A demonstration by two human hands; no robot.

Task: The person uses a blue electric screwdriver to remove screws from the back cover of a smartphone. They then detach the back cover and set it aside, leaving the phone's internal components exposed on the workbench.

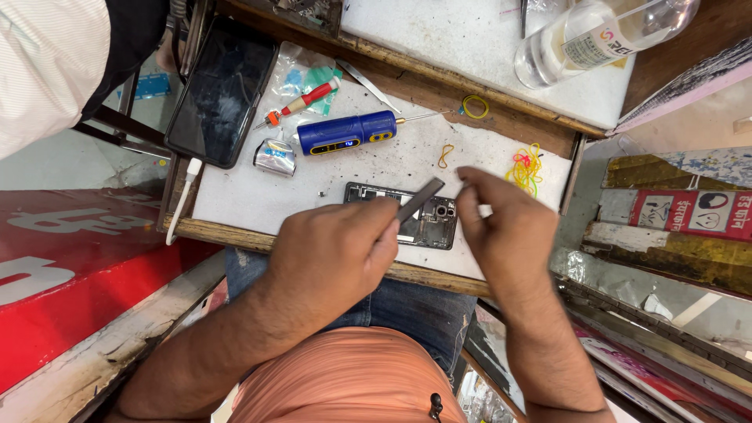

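Head camera looks straight down on a small counter [258, 200] covered with a white mat. An opened phone [429, 227], its back removed and the inner frame exposed, lies flat near the front edge of the counter, between the two hands and partly under them. The left hand [333, 254] has its fingers [384, 235] closed around a flat grey metal tool [421, 197], whose free end angles up over the opened phone. The right hand [505, 235] sits just beside the phone's right end with thumb and forefinger pinched together; whatever they grip is too small to identify.

Behind the phone lies a blue electric screwdriver [346, 133], its thin bit pointing right. A crumpled metal tube [276, 155] rests just left of it, and a small red-handled screwdriver [301, 102] lies on clear plastic packets. A dark phone [219, 94] with its screen up lies at the counter's left rear corner. Yellow and pink rubber bands [526, 168] sit near the right edge. A clear plastic bottle [587, 35] lies on its side on the white slab behind.
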